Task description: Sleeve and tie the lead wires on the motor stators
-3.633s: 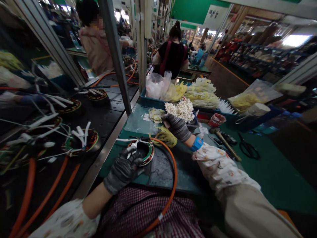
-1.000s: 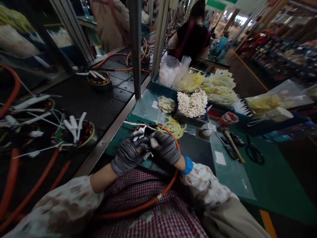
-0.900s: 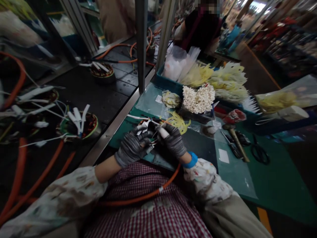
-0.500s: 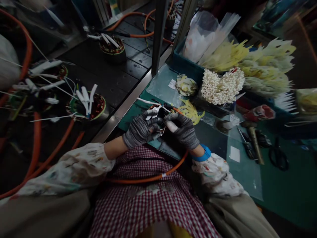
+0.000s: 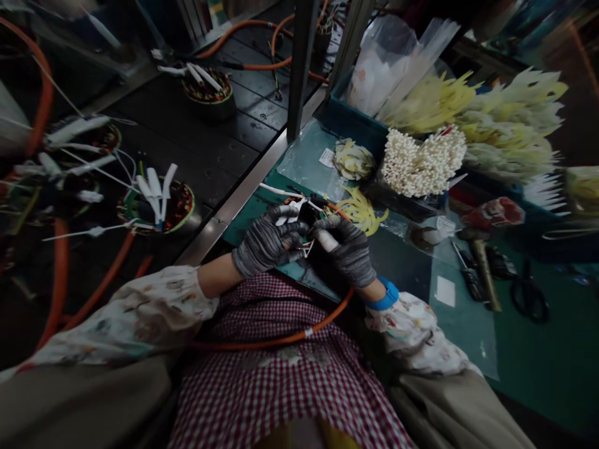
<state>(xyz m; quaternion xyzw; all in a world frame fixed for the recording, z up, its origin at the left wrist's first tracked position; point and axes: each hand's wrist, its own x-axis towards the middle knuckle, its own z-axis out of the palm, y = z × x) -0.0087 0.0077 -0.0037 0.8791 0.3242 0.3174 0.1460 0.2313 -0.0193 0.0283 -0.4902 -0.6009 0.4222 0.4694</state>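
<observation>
My left hand point(image 5: 270, 240), in a grey striped glove with bare fingertips, is curled against a motor stator point(image 5: 307, 215) that lies mostly hidden between my hands. White sleeving point(image 5: 291, 215) and thin wires stick out past its fingers. My right hand point(image 5: 347, 246), gloved the same way with white tape on the thumb, is closed in a pinch at the stator's near side. A thin white cord point(image 5: 309, 247) runs between the fingertips of both hands. From the stator's far side an orange cable sleeve point(image 5: 337, 211) leads off, beside yellow insulating strips point(image 5: 362, 212).
Wound stators point(image 5: 161, 202) with white sleeves and orange cables stand on the dark roller line to the left. A metal post point(image 5: 302, 68) rises ahead. On the green bench lie bundled white sticks point(image 5: 421, 162), yellow insulation sheets point(image 5: 510, 137), a hammer point(image 5: 482, 268), a screwdriver point(image 5: 470, 280) and scissors point(image 5: 528, 296).
My hands stay almost in place, with only small finger movement at the stator. The view has shifted slightly, so things on the left sit a little further left.
</observation>
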